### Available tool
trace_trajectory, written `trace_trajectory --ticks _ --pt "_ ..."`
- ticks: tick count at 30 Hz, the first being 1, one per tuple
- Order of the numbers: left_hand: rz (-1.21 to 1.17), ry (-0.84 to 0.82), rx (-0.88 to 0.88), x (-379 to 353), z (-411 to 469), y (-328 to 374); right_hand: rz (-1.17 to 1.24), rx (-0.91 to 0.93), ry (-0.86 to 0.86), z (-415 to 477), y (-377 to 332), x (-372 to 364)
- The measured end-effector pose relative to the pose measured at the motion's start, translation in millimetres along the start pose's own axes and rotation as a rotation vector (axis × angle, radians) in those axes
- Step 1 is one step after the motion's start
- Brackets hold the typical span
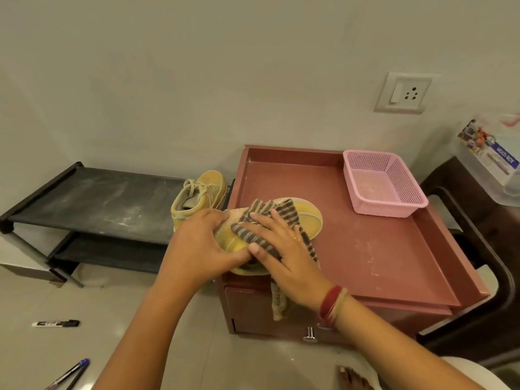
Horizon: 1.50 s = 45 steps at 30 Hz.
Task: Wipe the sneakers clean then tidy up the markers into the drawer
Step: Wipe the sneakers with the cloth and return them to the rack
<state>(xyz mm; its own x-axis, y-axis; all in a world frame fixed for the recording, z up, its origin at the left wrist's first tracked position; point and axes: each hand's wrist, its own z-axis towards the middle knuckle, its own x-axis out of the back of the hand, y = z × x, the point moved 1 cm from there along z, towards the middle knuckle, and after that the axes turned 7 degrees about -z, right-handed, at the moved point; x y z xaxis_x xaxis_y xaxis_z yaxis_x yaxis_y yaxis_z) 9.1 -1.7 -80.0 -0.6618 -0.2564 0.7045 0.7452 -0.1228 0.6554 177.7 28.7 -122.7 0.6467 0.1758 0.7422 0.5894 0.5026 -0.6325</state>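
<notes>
Sneakers (pixel 309 219), two (one cloth (pixel 281 212)); left hand (pixel 202 243) round one, right hand (pixel 281 249) flat on cloth.

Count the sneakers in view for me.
2. One sneaker sits on the black rack, at its right end; the other sneaker lies on the red cabinet top, under the cloth.

Item 1: clear plastic box (pixel 510 190), at your far right. Its paper label (pixel 491 153) has a blue band with white capitals that you can read as "MULTI BOX". The finer print and small pictures beside the band are too small to read.

Item 2: black marker (pixel 56 323), on the floor to your left. Its white barrel carries dark lettering, too blurred to make out.
</notes>
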Motion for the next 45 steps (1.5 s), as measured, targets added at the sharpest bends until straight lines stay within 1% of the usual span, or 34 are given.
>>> trace_trajectory --ticks 1,3,4,5,7,8,9,11,12,13,17,18,20,21,22,24,26,27,30,31,34,35,36,39,40,42,43,44,45 --pt "0.003 0.001 -0.001 -0.2 0.2 -0.1 0.021 -0.030 0.012 2.1 4.6 2.3" --pt "0.023 0.014 0.028 -1.6 0.7 -1.9 0.041 -0.192 0.101 13.1 15.4 14.2" --pt "0.022 0.023 0.043 -2.2 0.7 -2.4 0.025 -0.213 0.111 14.8 16.0 17.5" --pt "0.015 0.029 0.048 -2.4 0.7 -2.5 0.013 -0.168 0.092 14.2 15.0 17.2" --pt "-0.001 0.025 0.030 -2.1 0.4 -1.2 0.010 -0.012 -0.012 6.9 4.6 12.7" --pt "-0.002 0.020 0.023 -2.2 0.2 -0.8 -0.009 0.015 -0.026 4.3 5.3 12.9" --pt "0.004 0.016 0.024 -2.7 0.1 -1.0 -0.041 -0.008 -0.005 6.2 12.0 16.6" --pt "0.019 0.018 0.043 -3.3 1.6 -2.4 -0.144 -0.121 0.119 16.7 29.7 27.4" --pt "0.017 0.023 0.054 -3.6 2.1 -3.0 -0.174 -0.157 0.147 18.8 32.3 29.4" --pt "0.012 0.032 0.058 -3.5 2.7 -3.2 -0.165 -0.151 0.148 17.9 29.9 27.3" --pt "0.010 0.026 0.060 -4.5 1.9 -3.6 -0.071 0.022 0.054 3.2 13.6 8.8" --pt "0.017 0.026 0.063 -4.9 1.8 -4.3 -0.070 -0.001 0.053 6.1 19.0 11.4" --pt "0.016 0.033 0.080 -4.6 2.4 -5.4 -0.062 -0.156 0.074 15.6 32.1 21.1" --pt "0.006 0.037 0.088 -4.0 2.9 -5.3 -0.052 -0.210 0.054 16.7 34.1 22.5" --pt "-0.010 0.039 0.091 -2.9 3.3 -4.5 -0.025 -0.206 0.017 15.0 31.6 19.3" --pt "-0.038 0.029 0.085 -1.0 3.1 -1.4 0.065 -0.082 -0.070 3.1 17.8 6.4" --pt "-0.026 0.005 0.070 -0.9 2.5 0.2 0.133 0.001 -0.100 -5.5 16.2 2.2" --pt "-0.008 -0.007 0.066 -1.3 2.3 0.0 0.139 -0.024 -0.079 -2.3 25.2 5.1" --pt "0.017 -0.005 0.080 -1.9 4.2 -1.9 0.105 -0.227 0.021 12.1 46.6 18.2" --pt "0.012 0.001 0.087 -1.6 4.5 -2.2 0.108 -0.229 0.023 11.6 46.0 15.2" --pt "-0.023 0.004 0.095 -0.6 2.8 -1.4 0.158 0.004 -0.060 -3.6 29.6 -1.4" --pt "-0.030 -0.001 0.095 -0.3 2.5 -0.6 0.173 0.029 -0.065 -5.6 30.2 -1.9" --pt "-0.033 -0.006 0.099 -0.1 2.2 0.1 0.184 -0.009 -0.042 -3.7 35.7 1.6" --pt "-0.066 0.006 0.131 1.5 3.7 1.6 0.151 -0.253 0.106 8.6 54.6 16.2" --pt "-0.082 0.016 0.135 1.4 5.1 1.5 0.221 -0.346 0.160 12.0 60.1 19.9" --pt "-0.105 0.039 0.139 0.4 6.8 1.1 0.416 -0.530 0.325 11.9 64.8 26.9" --pt "-0.112 0.047 0.138 -0.2 7.4 0.1 0.450 -0.557 0.418 8.2 63.5 29.3" --pt "-0.117 0.050 0.136 -0.9 7.9 -1.8 0.428 -0.535 0.454 4.5 60.4 28.6" --pt "-0.118 0.049 0.131 -1.6 8.2 -3.4 0.424 -0.459 0.433 0.3 53.7 24.4"
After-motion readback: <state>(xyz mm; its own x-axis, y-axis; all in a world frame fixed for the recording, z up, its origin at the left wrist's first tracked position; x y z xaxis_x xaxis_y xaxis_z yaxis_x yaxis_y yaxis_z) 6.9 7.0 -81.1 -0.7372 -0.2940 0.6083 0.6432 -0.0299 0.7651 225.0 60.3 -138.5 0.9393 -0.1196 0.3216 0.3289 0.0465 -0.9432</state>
